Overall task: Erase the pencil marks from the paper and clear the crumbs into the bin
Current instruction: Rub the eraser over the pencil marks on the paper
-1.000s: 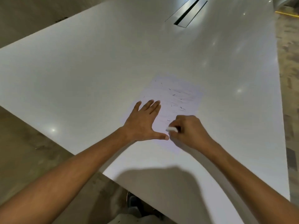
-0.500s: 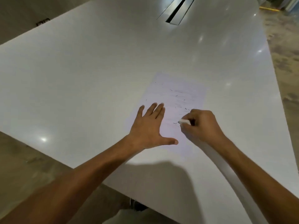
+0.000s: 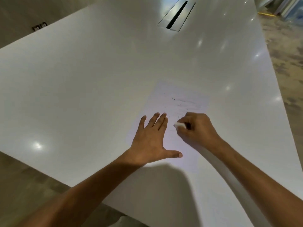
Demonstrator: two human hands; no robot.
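Observation:
A white sheet of paper (image 3: 178, 99) lies on the big white table (image 3: 98, 79), with small dark crumbs (image 3: 179, 104) and faint pencil marks scattered over its far half. My left hand (image 3: 151, 141) lies flat on the paper's left side, fingers straight, thumb spread out. My right hand (image 3: 196, 128) grips a small white eraser (image 3: 179, 125), whose tip touches the paper's middle. No bin is in view.
A long cable slot (image 3: 176, 15) with a metal frame is set into the table far ahead. The table's near edge runs diagonally below my forearms, with brown floor (image 3: 24, 185) at left and patterned floor (image 3: 288, 63) at right.
My right hand with the eraser has moved from the paper's near edge by my left thumb up to its middle. My left hand has stayed flat on the paper.

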